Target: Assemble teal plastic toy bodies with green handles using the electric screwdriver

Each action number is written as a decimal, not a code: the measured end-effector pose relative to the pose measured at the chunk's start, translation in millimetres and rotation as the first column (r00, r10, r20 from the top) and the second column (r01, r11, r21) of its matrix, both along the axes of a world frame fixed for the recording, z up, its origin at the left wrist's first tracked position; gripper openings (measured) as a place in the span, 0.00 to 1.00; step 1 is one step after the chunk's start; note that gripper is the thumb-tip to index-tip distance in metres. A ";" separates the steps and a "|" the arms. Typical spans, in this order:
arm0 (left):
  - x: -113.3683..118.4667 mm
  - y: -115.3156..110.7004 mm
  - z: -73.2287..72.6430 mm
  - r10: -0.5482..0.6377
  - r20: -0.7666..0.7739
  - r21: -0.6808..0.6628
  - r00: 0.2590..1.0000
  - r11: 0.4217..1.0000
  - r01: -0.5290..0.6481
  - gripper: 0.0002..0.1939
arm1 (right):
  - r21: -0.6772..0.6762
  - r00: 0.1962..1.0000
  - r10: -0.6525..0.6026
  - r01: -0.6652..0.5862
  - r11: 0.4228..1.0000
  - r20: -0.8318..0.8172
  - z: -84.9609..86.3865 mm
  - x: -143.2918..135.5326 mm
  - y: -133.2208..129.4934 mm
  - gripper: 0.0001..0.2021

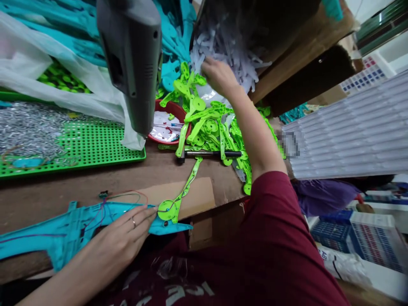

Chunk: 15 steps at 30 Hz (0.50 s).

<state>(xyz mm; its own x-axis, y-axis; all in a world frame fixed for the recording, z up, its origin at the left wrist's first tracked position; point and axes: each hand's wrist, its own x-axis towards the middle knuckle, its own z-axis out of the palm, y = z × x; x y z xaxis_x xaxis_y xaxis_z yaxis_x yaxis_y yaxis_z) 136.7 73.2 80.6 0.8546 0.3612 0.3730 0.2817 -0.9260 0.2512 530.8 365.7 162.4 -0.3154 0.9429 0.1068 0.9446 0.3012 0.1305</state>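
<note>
In front of you, a grey plastic device (130, 63) hangs over the table (159, 172), hiding part of the red bowl (178, 109). A hammer (208, 154) lies against the near side of the lime-green plastic pieces (204, 121), which your right forearm partly covers. Your left hand (134, 229) stretches its fingers, close together, across the turquoise plastic shell (65, 238) at the near edge; its thumb is hidden, so any grip is impossible to tell. A lime-green disc (167, 210) sits at its fingertips.

Your right hand (219, 76) reaches into the translucent strips (231, 46) heaped in the cardboard box (287, 59); whether it holds one cannot be seen. The green perforated tray (102, 142) carries loose screws (28, 127), and the red bowl holds whitish material and small parts.
</note>
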 end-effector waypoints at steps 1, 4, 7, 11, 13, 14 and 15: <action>-0.3 0.4 -1.3 -0.012 0.001 0.014 1.000 1.000 0.012 0.27 | 0.088 0.998 -0.019 0.025 0.996 -0.061 13.2 1.2 -12.6 0.12; -2.7 1.9 -8.1 -0.060 -0.009 0.051 0.998 0.997 0.060 0.23 | 0.355 0.961 -0.013 0.114 0.928 -0.275 52.0 -11.8 -86.9 0.14; -5.0 3.0 -17.2 -0.093 0.022 0.067 0.995 0.994 0.091 0.22 | 0.405 0.833 0.029 0.238 0.883 -0.552 62.4 -55.7 -211.0 0.17; -5.7 4.1 -26.7 -0.095 0.032 0.035 0.995 0.995 0.094 0.19 | 0.040 0.627 -0.283 0.449 0.893 -0.726 8.0 -112.7 -368.9 0.19; -5.6 5.5 -28.5 -0.104 0.017 0.027 0.994 0.994 0.103 0.17 | -0.132 0.563 -0.467 0.533 0.835 -0.682 -30.6 -124.1 -411.5 0.14; -5.7 6.4 -28.7 -0.115 0.006 0.035 0.993 0.993 0.115 0.16 | -0.165 0.594 -0.520 0.548 0.820 -0.613 -46.6 -126.5 -422.4 0.13; -5.8 7.4 -28.6 -0.131 -0.009 0.048 0.991 0.990 0.132 0.15 | -0.178 0.644 -0.559 0.559 0.810 -0.521 -58.3 -127.4 -427.7 0.12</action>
